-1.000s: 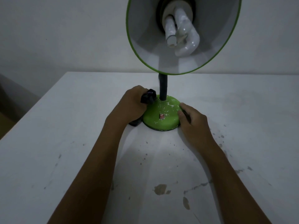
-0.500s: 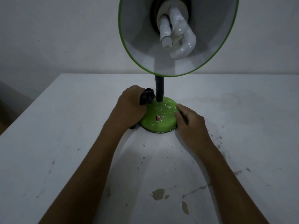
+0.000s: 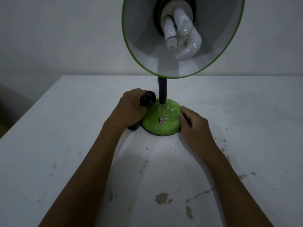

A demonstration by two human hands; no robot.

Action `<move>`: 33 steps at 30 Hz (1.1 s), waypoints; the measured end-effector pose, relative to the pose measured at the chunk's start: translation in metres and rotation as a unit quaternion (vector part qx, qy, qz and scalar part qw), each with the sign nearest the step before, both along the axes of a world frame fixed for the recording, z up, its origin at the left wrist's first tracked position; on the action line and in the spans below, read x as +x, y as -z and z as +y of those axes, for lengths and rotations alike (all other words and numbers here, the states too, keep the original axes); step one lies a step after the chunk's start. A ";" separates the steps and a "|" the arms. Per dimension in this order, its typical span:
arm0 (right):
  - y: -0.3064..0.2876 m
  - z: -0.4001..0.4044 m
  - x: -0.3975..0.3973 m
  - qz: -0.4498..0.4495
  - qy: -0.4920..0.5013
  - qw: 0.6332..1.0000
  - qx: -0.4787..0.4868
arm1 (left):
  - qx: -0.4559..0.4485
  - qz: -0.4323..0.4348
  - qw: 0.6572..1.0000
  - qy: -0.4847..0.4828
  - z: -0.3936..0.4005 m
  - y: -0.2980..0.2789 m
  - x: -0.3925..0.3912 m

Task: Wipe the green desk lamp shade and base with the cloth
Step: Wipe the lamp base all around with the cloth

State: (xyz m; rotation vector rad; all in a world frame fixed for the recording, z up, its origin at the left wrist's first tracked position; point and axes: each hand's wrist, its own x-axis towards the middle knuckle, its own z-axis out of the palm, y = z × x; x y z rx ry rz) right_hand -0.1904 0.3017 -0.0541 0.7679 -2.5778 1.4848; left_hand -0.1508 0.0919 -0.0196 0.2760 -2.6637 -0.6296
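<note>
The green lamp base [image 3: 161,119] stands on the white table, a dome flecked with pale specks and bearing a small red switch. A black stem [image 3: 162,91] rises from it to the green-rimmed shade [image 3: 182,36], which tilts toward me and shows a white spiral bulb [image 3: 182,38]. My left hand [image 3: 130,109] grips a dark cloth [image 3: 147,99] bunched against the base's left side. My right hand [image 3: 192,126] rests against the base's right edge, its fingers curled round the rim.
The white table [image 3: 65,145] is scuffed and stained, with dark spots right of the base and brown patches near me. Its left edge drops off at the far left. A plain wall stands behind the lamp.
The view has shifted slightly, so the lamp sits a little further left in frame. My left hand with the cloth stays on the base's left side; my right hand stays on its right edge.
</note>
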 end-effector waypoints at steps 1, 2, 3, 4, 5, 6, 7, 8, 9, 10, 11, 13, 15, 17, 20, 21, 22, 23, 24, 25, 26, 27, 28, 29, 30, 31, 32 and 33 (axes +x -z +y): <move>0.000 0.000 0.000 0.001 0.001 1.000 0.004 | -0.001 0.024 0.999 -0.027 0.001 -0.001 -0.003; 0.000 0.000 -0.001 0.000 0.002 1.000 0.006 | 0.004 0.045 0.998 -0.052 0.002 -0.001 -0.006; 0.000 0.000 -0.001 -0.001 0.002 1.000 0.008 | 0.010 0.058 0.996 -0.065 0.004 -0.002 -0.010; 0.000 0.000 -0.001 -0.005 0.001 1.000 0.008 | 0.012 0.055 0.996 -0.065 0.005 -0.002 -0.015; 0.000 0.000 0.000 -0.009 0.002 1.000 0.008 | 0.004 0.035 0.998 -0.053 0.007 -0.001 -0.018; 0.000 0.000 0.000 -0.011 0.002 1.000 0.007 | -0.006 0.010 0.999 -0.039 0.008 0.001 -0.021; 0.000 0.000 0.000 -0.012 0.001 1.000 0.006 | -0.011 -0.013 0.999 -0.028 0.009 0.001 -0.022; 0.000 0.000 0.000 -0.013 0.001 1.000 0.004 | -0.011 -0.027 0.999 -0.021 0.008 0.001 -0.022; -0.001 0.000 0.001 -0.013 0.001 1.000 0.002 | -0.011 -0.033 0.999 -0.017 0.007 0.001 -0.021; -0.001 0.000 0.001 -0.013 0.002 1.000 0.000 | -0.011 -0.035 0.999 -0.013 0.005 0.001 -0.020; -0.001 0.000 0.001 -0.015 0.002 1.000 -0.001 | -0.012 -0.035 0.999 -0.010 0.004 0.000 -0.018; -0.002 0.000 0.001 -0.019 0.001 1.000 0.000 | -0.013 -0.036 0.999 -0.007 0.005 -0.001 -0.016; -0.002 0.001 0.002 -0.020 -0.001 1.000 0.002 | -0.016 -0.039 0.999 -0.008 0.006 -0.001 -0.015; -0.001 0.001 0.002 -0.021 -0.004 1.000 0.005 | -0.016 -0.045 0.999 -0.007 0.006 -0.001 -0.014; -0.001 0.001 0.001 -0.026 -0.003 1.000 0.008 | -0.017 -0.054 0.998 -0.001 0.005 -0.003 -0.014; -0.001 0.001 0.001 -0.026 -0.002 1.000 0.007 | -0.017 -0.056 0.998 0.000 0.005 -0.003 -0.013; -0.001 0.001 0.001 -0.026 -0.001 1.000 0.005 | -0.016 -0.058 0.998 0.001 0.005 -0.004 -0.013; -0.001 0.001 0.000 -0.024 -0.001 1.000 0.005 | -0.015 -0.059 0.998 0.001 0.005 -0.005 -0.012; -0.001 0.001 0.000 -0.023 -0.002 1.000 0.005 | -0.016 -0.060 0.998 0.001 0.005 -0.006 -0.011; -0.001 0.001 0.001 -0.022 -0.003 1.000 0.005 | -0.017 -0.061 0.998 0.002 0.005 -0.007 -0.010; -0.001 0.001 0.001 -0.021 -0.004 1.000 0.006 | -0.016 -0.061 0.998 0.002 0.005 -0.008 -0.010; -0.001 0.001 0.001 -0.020 -0.004 1.000 0.006 | -0.014 -0.063 0.998 0.004 0.004 -0.009 -0.009; -0.001 0.001 0.001 -0.020 -0.003 1.000 0.005 | -0.013 -0.064 0.998 0.007 0.004 -0.009 -0.009; -0.001 0.001 0.000 -0.019 -0.003 1.000 0.005 | -0.015 -0.066 0.998 0.011 0.003 -0.010 -0.008; -0.001 0.001 0.000 -0.019 -0.003 1.000 0.004 | -0.016 -0.068 0.997 0.015 0.001 -0.009 -0.008; -0.001 0.001 0.000 -0.018 -0.004 1.000 0.003 | -0.017 -0.069 0.997 0.018 -0.001 -0.009 -0.008; -0.001 0.000 0.000 -0.018 -0.004 1.000 0.004 | -0.015 -0.070 0.997 0.022 -0.002 -0.009 -0.008; -0.001 0.000 0.000 -0.017 -0.004 1.000 0.006 | -0.012 -0.072 0.997 0.027 -0.003 -0.010 -0.007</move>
